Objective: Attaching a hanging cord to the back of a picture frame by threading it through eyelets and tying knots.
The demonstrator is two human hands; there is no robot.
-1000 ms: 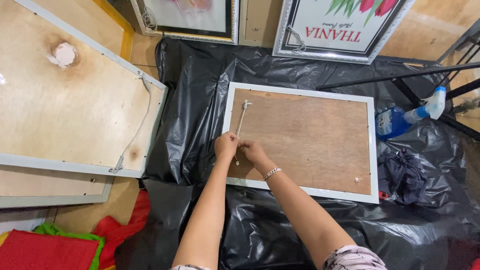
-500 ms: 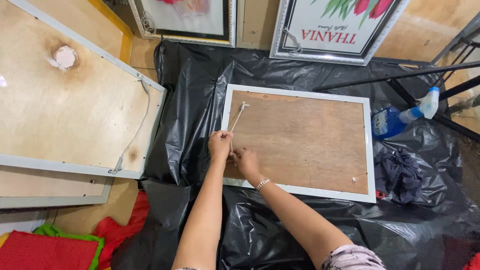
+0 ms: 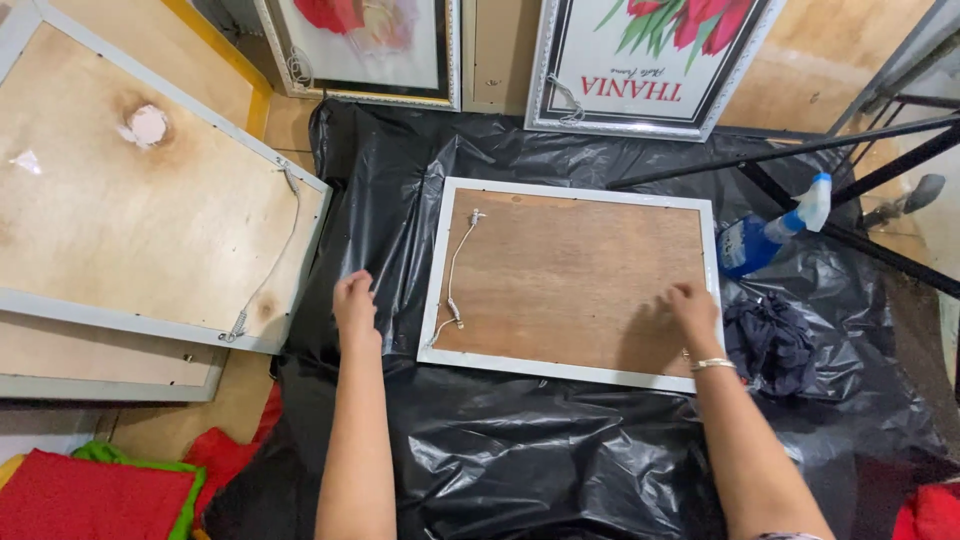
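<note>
A moment ago our hands were close together by the string on the frame's left side. Now they are far apart. Our left hand point(image 3: 355, 305) rests open on the black plastic sheet point(image 3: 560, 450), just left of the frame, at nine o'clock. It holds nothing. Our right hand point(image 3: 693, 310) lies flat with loose fingers on the frame's brown back, near its right edge at three o'clock. The white picture frame point(image 3: 575, 280) lies face down in the middle. Its hanging string point(image 3: 455, 270) runs down the left side. A dark cloth point(image 3: 770, 340) and a blue spray bottle point(image 3: 770, 235) sit just right of it. A bigger frame point(image 3: 130, 200) lies far left.
</note>
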